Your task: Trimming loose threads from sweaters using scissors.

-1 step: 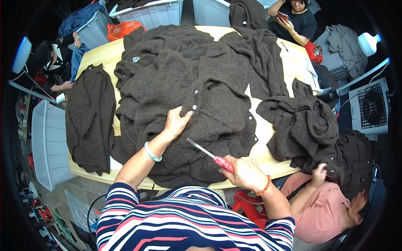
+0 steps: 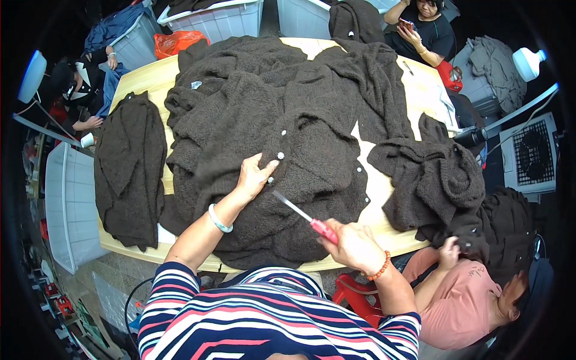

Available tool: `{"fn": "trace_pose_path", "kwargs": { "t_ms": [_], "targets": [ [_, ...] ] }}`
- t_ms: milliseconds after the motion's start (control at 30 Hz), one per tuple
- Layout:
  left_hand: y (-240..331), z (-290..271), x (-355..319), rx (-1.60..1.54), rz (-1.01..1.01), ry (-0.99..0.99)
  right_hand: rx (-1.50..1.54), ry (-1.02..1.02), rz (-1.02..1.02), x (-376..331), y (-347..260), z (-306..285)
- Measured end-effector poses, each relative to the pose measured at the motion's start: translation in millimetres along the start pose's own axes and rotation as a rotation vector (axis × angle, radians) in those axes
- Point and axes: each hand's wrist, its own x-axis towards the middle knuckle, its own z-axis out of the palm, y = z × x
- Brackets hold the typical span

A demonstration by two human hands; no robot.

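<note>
A dark brown knitted cardigan lies on top of a heap of similar garments on the wooden table in front of me. Small pale buttons run along its edge, one of them a flower-shaped button. My left hand pinches that edge, thumb beside the buttons, another button just below the thumb. In my right hand is a red-handled screwdriver, its metal shaft pointing up and left. The tip hovers over the brown knit near the lowest visible button; contact is unclear.
A folded brown garment lies at the table's left, a crumpled brown garment at its right. Close by on the right, a person in pink handles dark knitwear. Two more people sit beyond the table. Grey plastic bins and lamps surround it.
The lowest button now shows below my left thumb, where it was covered before. The screwdriver has shifted slightly up and to the right. The hand of the person in pink has moved left.
</note>
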Motion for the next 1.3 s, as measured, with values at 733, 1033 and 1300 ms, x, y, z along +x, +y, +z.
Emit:
{"fn": "trace_pose_path", "kwargs": {
  "t_ms": [733, 1033, 1300],
  "targets": [
    [8, 8, 28, 0.118, -0.053, -0.143, -0.012, 0.089, 0.089, -3, -1, 6],
    [18, 18, 71, 0.156, -0.115, -0.045, 0.028, 0.218, 0.108, 7, 0, 4],
    [11, 36, 75, 0.011, 0.06, -0.107, -0.054, 0.227, 0.205, 15, 8, -5]
  ]
}}
